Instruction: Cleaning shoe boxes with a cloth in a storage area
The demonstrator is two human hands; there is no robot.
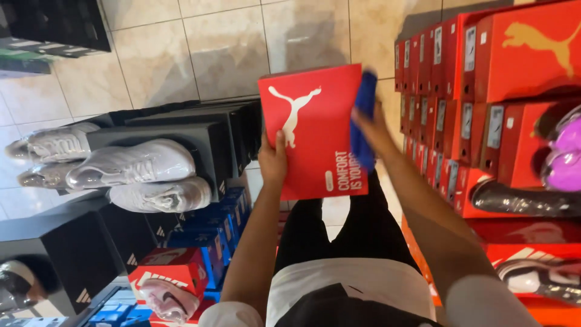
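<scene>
below me, black trousers and white shirt hem. my left hand grips the red shoe box at its near left edge; my right hand closes on a blue cloth (blurred) against the box's right side. wiping seems underway; next, a steady box.

Shoebox: centre, between left hand at its 8 o'clock edge and right hand at its 3 o'clock edge, cloth against that edge. Sneakers: 9 o'clock, on stacked boxes. Box stacks: 3 o'clock. Floor: 12 o'clock.
</scene>
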